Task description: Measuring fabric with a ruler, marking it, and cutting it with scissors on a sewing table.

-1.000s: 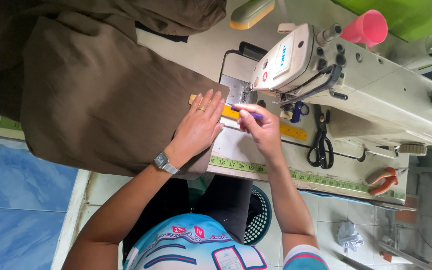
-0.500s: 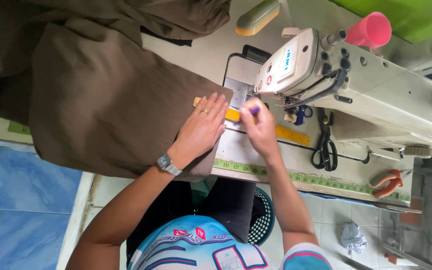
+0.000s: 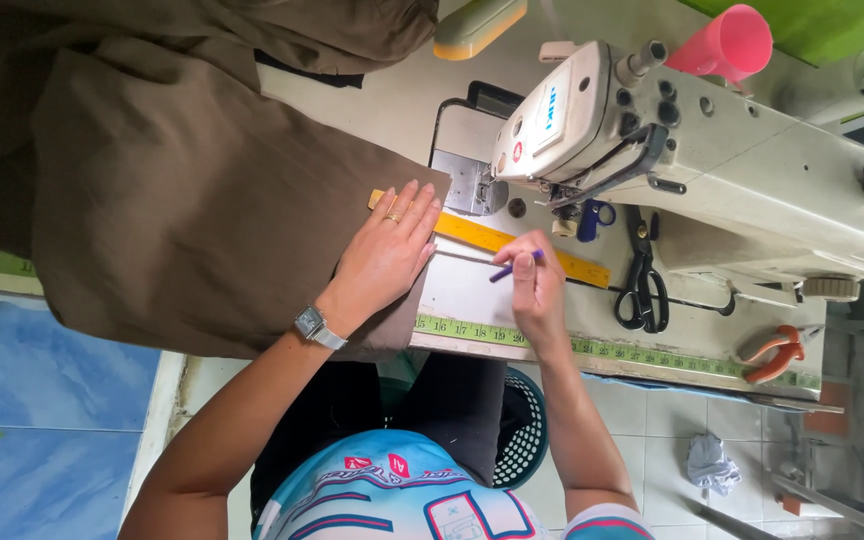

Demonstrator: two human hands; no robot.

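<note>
We press our left hand [image 3: 384, 258] flat on the brown cloth [image 3: 202, 220] by the yellow ruler [image 3: 497, 240], right hand [image 3: 535, 290] pinching a purple pen [image 3: 512, 267] (tip off the ruler); best keep the cloth taut

Left hand [image 3: 384, 258] flat on the cloth [image 3: 192, 200], fingertips over the near end of the ruler [image 3: 512, 246]. Just right of it, right hand [image 3: 537, 290] pinching a pen [image 3: 512, 266] at the ruler's edge, with the tape measure [image 3: 592, 348] along the table edge beneath its wrist. Beyond both hands, sewing machine [image 3: 672, 150]; right of the right hand, scissors [image 3: 644, 280], and further right, pliers [image 3: 777, 352].
</note>
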